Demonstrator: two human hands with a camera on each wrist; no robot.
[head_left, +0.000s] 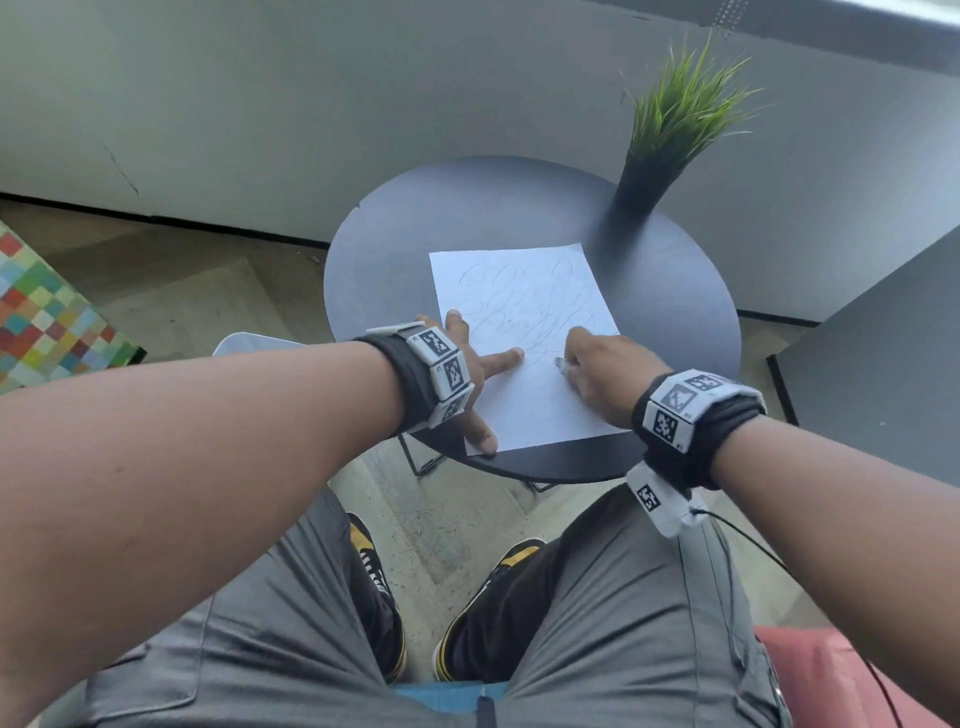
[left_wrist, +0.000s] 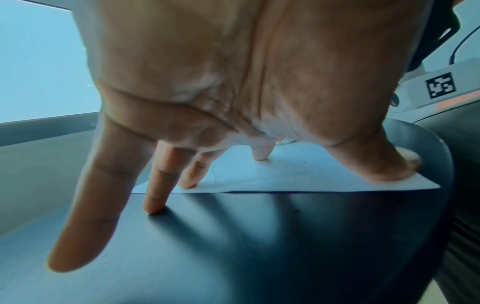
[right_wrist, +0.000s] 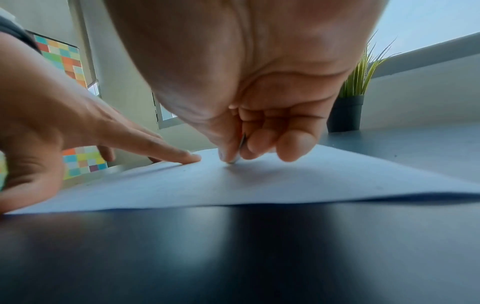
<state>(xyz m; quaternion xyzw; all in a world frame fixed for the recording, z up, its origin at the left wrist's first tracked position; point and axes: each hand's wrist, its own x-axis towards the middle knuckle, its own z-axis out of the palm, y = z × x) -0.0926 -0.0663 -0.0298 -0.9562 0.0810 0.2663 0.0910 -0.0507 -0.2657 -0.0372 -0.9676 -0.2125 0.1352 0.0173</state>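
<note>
A white sheet of paper (head_left: 524, 306) covered in faint pencil scribbles lies on a round dark table (head_left: 675, 291). My left hand (head_left: 483, 384) is spread flat on the sheet's left side. Its thumb presses the near left corner, and the index finger points across the page. In the left wrist view the outer fingers (left_wrist: 155, 205) touch the bare table beside the paper (left_wrist: 298, 174). My right hand (head_left: 597, 364) pinches a small grey-white object (right_wrist: 237, 158) with an orange streak. The object's tip is pressed onto the paper (right_wrist: 259, 181). I cannot tell what it is.
A grass plant in a black pot (head_left: 641, 187) stands at the table's far right, near the paper's corner. A grey wall runs behind. A dark cabinet top (head_left: 883, 374) is at the right, a multicoloured checkered surface (head_left: 47, 322) at the left. My knees sit under the near table edge.
</note>
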